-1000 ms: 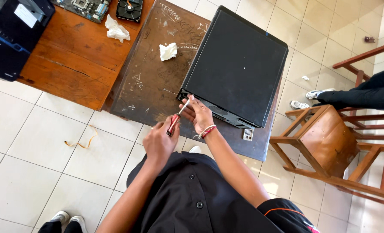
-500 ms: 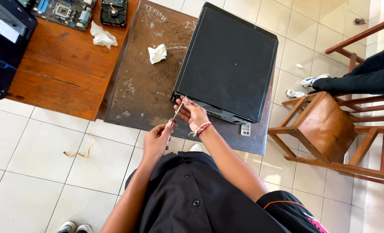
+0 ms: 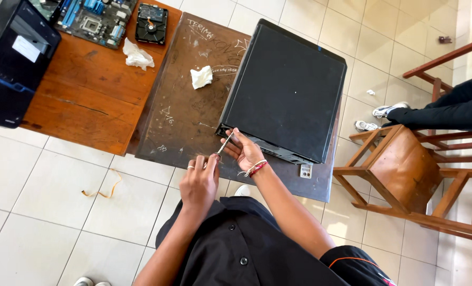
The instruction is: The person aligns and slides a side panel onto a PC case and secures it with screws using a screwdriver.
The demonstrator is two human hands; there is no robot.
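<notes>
Screwdriver point(image 3: 225, 144) in hand, I am working at the near corner of the black computer case point(image 3: 286, 87), which lies flat on the dark scratched counter point(image 3: 177, 111). My left hand point(image 3: 200, 182) pinches the handle end with fingers closed around it, and the thin shaft slants up toward the case's front edge. My right hand point(image 3: 244, 151) rests against that edge, its fingers curled loosely about the shaft near the tip to steady it; I cannot tell whether the tip sits in a screw, since my fingers hide it.

I judge this to be the step of loosening or tightening a fastener on the case's edge. The next move calls for keeping the tip square to the screw and turning from the handle, while my right hand holds the case from sliding.

Further off lie two crumpled tissues point(image 3: 201, 77), a green motherboard point(image 3: 95, 18) and a hard drive point(image 3: 151, 24) on the brown counter point(image 3: 82, 106).
</notes>
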